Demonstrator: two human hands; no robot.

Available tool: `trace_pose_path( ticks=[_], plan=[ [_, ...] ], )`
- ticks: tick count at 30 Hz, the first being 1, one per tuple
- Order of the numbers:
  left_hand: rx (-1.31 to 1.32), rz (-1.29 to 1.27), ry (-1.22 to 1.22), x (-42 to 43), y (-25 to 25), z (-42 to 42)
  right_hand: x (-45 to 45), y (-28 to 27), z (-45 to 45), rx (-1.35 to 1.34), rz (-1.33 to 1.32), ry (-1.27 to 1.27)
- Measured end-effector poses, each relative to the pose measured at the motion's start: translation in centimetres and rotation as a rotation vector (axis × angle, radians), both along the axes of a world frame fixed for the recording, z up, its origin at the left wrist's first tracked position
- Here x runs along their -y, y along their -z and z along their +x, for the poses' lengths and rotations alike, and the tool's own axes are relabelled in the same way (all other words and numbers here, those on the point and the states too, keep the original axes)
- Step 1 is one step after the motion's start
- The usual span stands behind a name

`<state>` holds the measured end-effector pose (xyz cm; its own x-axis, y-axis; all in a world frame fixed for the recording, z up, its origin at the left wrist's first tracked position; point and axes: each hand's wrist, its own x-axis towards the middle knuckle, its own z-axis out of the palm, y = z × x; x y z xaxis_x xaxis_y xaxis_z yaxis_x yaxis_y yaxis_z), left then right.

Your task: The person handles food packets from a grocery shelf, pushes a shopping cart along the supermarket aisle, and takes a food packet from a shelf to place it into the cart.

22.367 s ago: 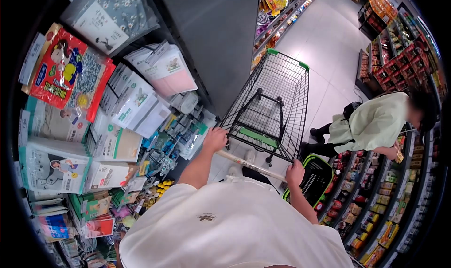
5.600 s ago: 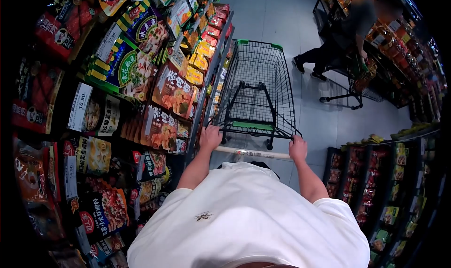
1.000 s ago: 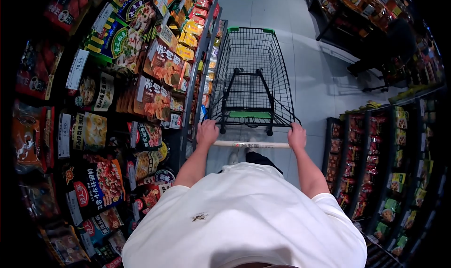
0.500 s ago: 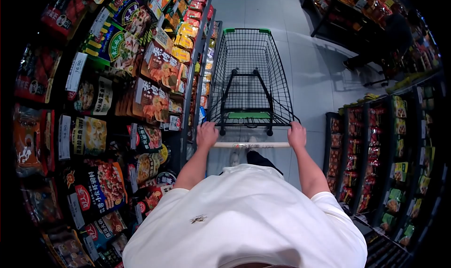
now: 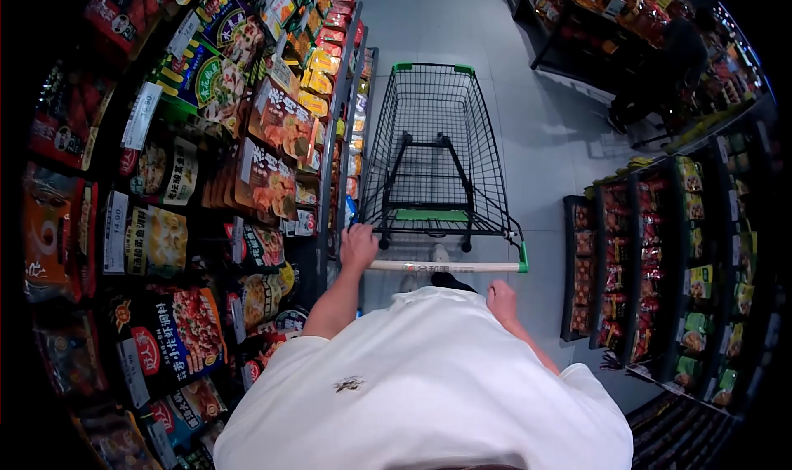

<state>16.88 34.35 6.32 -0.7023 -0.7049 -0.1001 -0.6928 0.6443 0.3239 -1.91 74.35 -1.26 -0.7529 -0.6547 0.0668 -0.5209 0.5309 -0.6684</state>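
A black wire shopping cart (image 5: pixel 429 173) with green corner pieces stands in front of me, nothing visible inside its basket. My left hand (image 5: pixel 360 246) is wrapped round the left end of its pale handle bar (image 5: pixel 445 266). My right hand (image 5: pixel 502 298) is off the bar, just behind its right end and close to my white shirt (image 5: pixel 429 371). Its fingers look curled in, with nothing seen in them.
Shelves of packaged seasonings (image 5: pixel 272 181) run close along the left side of the cart. On the right stands a lower rack of small packets (image 5: pixel 652 264). A dark display table (image 5: pixel 577 49) and a person in dark clothes (image 5: pixel 660 82) are farther off at the right.
My right hand has let go of the handle bar and drawn back toward my body. My left hand keeps its hold. The cart sits slightly nearer and turned a little.
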Motion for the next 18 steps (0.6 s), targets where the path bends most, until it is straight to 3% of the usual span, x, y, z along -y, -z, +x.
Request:
trace_pose_path(
  ticks=[2, 5, 7, 11, 14, 18],
  plan=[
    [-0.029, -0.03, 0.009, 0.0, 0.5, 0.3, -4.5, 6.7, 1.6, 0.31, 0.146, 0.093],
    [-0.057, -0.052, 0.031, 0.0, 0.8, 0.7, -8.0, 7.6, 2.1, 0.768, 0.198, 0.269],
    [-0.048, -0.046, 0.038, 0.1, 0.7, 0.9, -6.9, 2.7, 1.1, 1.017, 0.222, 0.306],
    [-0.033, -0.027, 0.025, 0.0, 0.9, 1.0, -5.9, 0.6, 0.2, 1.101, 0.235, 0.098],
    [0.001, -0.005, 0.012, 0.0, 1.1, 1.0, -3.2, -2.3, 0.2, 1.333, 0.086, 0.164],
    [0.043, 0.023, -0.002, 0.0, 0.6, 1.0, -1.2, -2.5, 1.5, 1.273, -0.042, 0.221]
  ],
)
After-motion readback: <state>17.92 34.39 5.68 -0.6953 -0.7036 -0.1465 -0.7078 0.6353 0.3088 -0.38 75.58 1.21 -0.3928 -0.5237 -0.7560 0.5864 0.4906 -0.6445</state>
